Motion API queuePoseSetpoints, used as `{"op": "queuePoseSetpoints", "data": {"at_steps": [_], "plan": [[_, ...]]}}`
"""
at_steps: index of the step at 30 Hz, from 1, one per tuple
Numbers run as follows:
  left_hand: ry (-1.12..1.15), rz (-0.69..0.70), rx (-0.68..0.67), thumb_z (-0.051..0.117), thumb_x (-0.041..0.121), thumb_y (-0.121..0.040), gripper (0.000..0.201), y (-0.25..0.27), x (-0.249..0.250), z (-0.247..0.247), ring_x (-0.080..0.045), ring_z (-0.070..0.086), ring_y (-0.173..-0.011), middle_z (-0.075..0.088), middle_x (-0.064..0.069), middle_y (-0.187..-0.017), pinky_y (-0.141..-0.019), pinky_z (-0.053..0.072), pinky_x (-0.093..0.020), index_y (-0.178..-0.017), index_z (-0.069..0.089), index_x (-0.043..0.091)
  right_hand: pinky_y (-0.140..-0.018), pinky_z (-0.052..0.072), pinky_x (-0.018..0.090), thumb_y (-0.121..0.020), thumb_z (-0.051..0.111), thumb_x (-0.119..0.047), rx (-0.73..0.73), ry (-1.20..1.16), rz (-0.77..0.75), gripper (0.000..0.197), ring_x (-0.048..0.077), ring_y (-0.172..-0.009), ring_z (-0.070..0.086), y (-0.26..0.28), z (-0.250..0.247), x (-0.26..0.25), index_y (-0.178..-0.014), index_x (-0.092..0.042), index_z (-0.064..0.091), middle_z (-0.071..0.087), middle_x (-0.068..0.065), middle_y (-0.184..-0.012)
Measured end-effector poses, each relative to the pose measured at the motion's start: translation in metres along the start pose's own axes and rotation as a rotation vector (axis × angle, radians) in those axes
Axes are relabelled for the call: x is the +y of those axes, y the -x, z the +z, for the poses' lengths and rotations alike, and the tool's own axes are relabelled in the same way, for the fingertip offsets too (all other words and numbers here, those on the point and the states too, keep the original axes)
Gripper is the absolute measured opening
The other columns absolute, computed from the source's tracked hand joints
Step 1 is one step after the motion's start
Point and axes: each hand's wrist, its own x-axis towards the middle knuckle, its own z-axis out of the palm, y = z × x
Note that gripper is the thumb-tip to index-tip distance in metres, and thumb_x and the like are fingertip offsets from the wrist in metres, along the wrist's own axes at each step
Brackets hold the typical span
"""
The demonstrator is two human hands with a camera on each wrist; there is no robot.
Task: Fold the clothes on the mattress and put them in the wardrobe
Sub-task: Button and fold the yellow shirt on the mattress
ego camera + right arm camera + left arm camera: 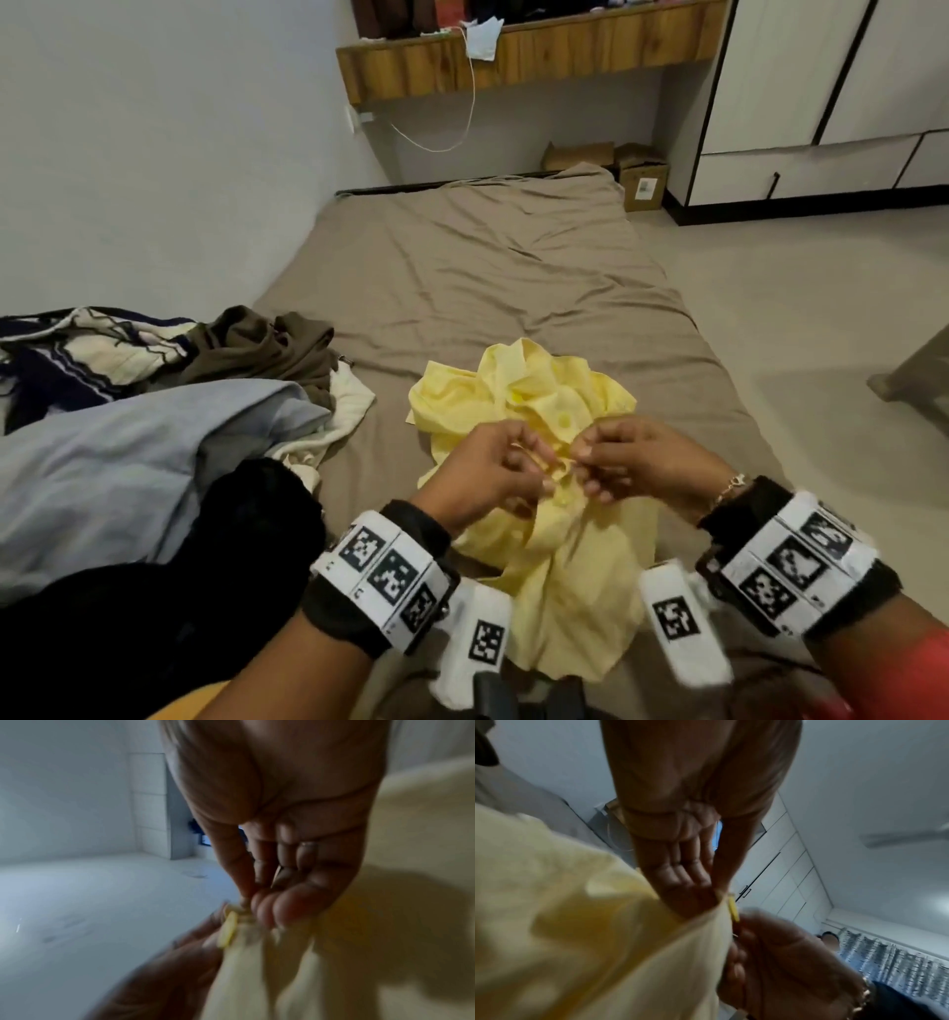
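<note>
Yellow shirt [554, 519] lies crumpled on the mattress [493, 267] right in front of me, its long axis running from my body out toward the far wall, collar end away from me and the hem bunched between my wrists. The cloth is a thin, pale woven fabric, creased all over, with round flat yellow buttons down the front placket.

My left hand [482, 473] and right hand [642, 457] meet over the middle of the shirt, knuckles up, fingertips almost touching. Both are curled and pinching the placket. In the left wrist view the left hand [680, 882] pinches the fabric edge beside a button [733, 909] seen edge-on, with the right hand [782, 963] just below it. In the right wrist view the right hand's fingers [282, 908] press together on the cloth next to the same button [227, 929]; that picture is blurred, so I cannot tell whether the button is through its hole.

The mattress wears a taupe sheet, wrinkled in long soft folds. On its left side sits a heap of clothes [169, 390]: a light blue piece, a brown one, a cream one, something black, and a navy and cream patterned knit. Beyond the mattress stand a wooden shelf [524, 56] with a white cable hanging from it, cardboard boxes [637, 180], and the white wardrobe [821, 103] with black trim at right.
</note>
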Motion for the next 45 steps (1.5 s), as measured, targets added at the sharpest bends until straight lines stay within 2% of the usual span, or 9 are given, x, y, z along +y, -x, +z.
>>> {"op": "queuePoseSetpoints", "data": {"at_steps": [6, 11, 14, 18, 23, 29, 35, 39, 45], "plan": [[-0.237, -0.066, 0.451, 0.055, 0.007, -0.091, 0.018, -0.026, -0.005, -0.075, -0.014, 0.05, -0.054, 0.063, -0.007, -0.072, -0.047, 0.045, -0.024, -0.075, 0.056, 0.014, -0.053, 0.046, 0.022, -0.091, 0.049, 0.002, 0.284, 0.372, -0.066, 0.021, 0.012, -0.058, 0.055, -0.029, -0.063, -0.03, -0.079, -0.014, 0.058, 0.06, 0.007, -0.072], [-0.594, -0.194, 0.464, 0.055, 0.01, -0.089, 0.02, -0.066, -0.027, -0.101, -0.026, 0.058, -0.08, 0.062, -0.009, -0.087, -0.059, 0.045, -0.029, -0.071, 0.055, 0.018, -0.066, 0.046, 0.029, -0.087, 0.052, 0.001, 0.298, 0.795, 0.039, 0.018, 0.022, -0.088, 0.053, -0.088, -0.083, -0.027, -0.098, -0.012, 0.059, 0.06, 0.01, -0.105], [-0.665, -0.149, 0.408, 0.057, 0.009, -0.088, 0.004, -0.092, -0.037, -0.099, -0.03, 0.059, -0.099, 0.065, -0.013, -0.103, -0.071, 0.043, -0.028, -0.087, 0.061, 0.012, -0.089, 0.041, 0.029, -0.081, 0.067, -0.01, 0.153, 1.036, 0.073, 0.063, 0.027, -0.114, 0.051, -0.104, -0.079, -0.01, -0.136, -0.014, 0.037, 0.052, 0.01, -0.13], [-0.654, -0.068, 0.356, 0.059, 0.025, -0.09, 0.025, -0.12, -0.04, -0.084, -0.024, 0.058, -0.103, 0.062, -0.005, -0.105, -0.074, 0.039, -0.024, -0.107, 0.059, 0.007, -0.085, 0.039, 0.027, -0.086, 0.051, -0.006, -0.215, 1.258, -0.061, 0.042, 0.024, -0.114, 0.051, -0.086, -0.045, 0.018, -0.127, -0.015, 0.05, 0.057, 0.006, -0.122], [-0.615, -0.224, 0.267, 0.065, 0.032, -0.085, 0.063, -0.151, -0.044, -0.059, -0.029, 0.052, -0.115, 0.053, -0.013, -0.127, -0.086, 0.04, -0.031, -0.133, 0.035, 0.005, -0.067, 0.046, 0.026, -0.083, 0.039, 0.012, 0.025, 0.602, -0.014, 0.036, 0.017, -0.077, 0.058, -0.094, -0.066, 0.027, -0.088, -0.015, 0.061, 0.061, 0.007, -0.089], [-0.426, -0.075, 0.379, 0.052, 0.02, -0.093, 0.017, -0.137, -0.021, -0.072, -0.023, 0.052, -0.093, 0.055, -0.007, -0.099, -0.075, 0.039, -0.032, -0.105, 0.048, 0.009, -0.053, 0.038, 0.021, -0.083, 0.068, -0.024, 0.01, 0.671, 0.107, 0.014, 0.009, -0.061, 0.047, -0.127, -0.064, 0.034, -0.08, -0.017, 0.056, 0.049, -0.006, -0.068], [-0.639, 0.082, 0.569, 0.043, 0.011, -0.095, 0.012, -0.088, 0.045, -0.116, -0.034, 0.055, -0.094, 0.057, -0.018, -0.095, -0.081, 0.044, -0.04, -0.099, 0.053, 0.006, -0.065, 0.049, 0.039, -0.091, 0.053, -0.018, 0.338, 0.752, -0.255, 0.019, 0.032, -0.073, 0.062, -0.1, -0.06, -0.048, -0.087, -0.003, 0.063, 0.062, 0.012, -0.078], [-0.618, 0.175, 0.651, 0.04, 0.009, -0.094, 0.017, -0.061, 0.095, -0.132, -0.028, 0.053, -0.084, 0.057, -0.015, -0.093, -0.077, 0.049, -0.045, -0.105, 0.053, 0.008, -0.042, 0.045, 0.023, -0.095, 0.048, -0.02, 0.368, 0.645, -0.526, 0.017, 0.019, -0.054, 0.062, -0.056, -0.049, -0.145, -0.078, -0.02, 0.048, 0.057, 0.003, -0.075], [-0.142, 0.322, 0.546, 0.035, 0.011, -0.099, 0.026, -0.025, 0.134, -0.133, -0.007, 0.059, -0.055, 0.058, -0.001, -0.076, -0.047, 0.048, -0.02, -0.092, 0.056, 0.024, -0.057, 0.048, 0.027, -0.088, 0.04, -0.044, -0.113, 0.087, -0.524, 0.033, 0.013, -0.073, 0.058, -0.017, -0.025, -0.197, -0.104, -0.018, 0.053, 0.061, -0.001, -0.088]]}}
